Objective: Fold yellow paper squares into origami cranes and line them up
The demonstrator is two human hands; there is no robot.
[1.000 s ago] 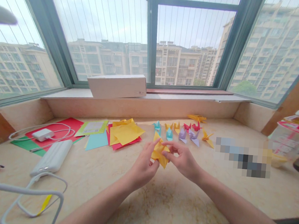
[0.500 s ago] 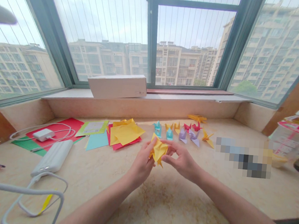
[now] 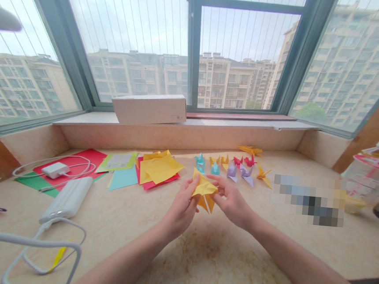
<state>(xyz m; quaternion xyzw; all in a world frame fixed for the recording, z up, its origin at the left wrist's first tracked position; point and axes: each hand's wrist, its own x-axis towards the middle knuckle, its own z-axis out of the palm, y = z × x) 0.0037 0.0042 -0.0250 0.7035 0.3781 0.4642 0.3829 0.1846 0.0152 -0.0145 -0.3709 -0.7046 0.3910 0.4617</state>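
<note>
A partly folded yellow origami piece is held just above the marble counter, between both hands. My left hand pinches its left side with thumb and fingers closed. My right hand pinches its right side, fingers curled round the paper. Behind them stands a row of several finished paper cranes in blue, yellow, red, purple and orange. A loose stack of coloured paper sheets lies to the left of the cranes.
A white power bank with white cables and a charger lie at the left. A white box sits on the window sill. A plastic cup with a red straw stands at the right. A blurred patch lies on the counter.
The yellow piece has been turned and opened out between my hands: a flat flap now faces up and two points hang below. Both hands stayed in place.
</note>
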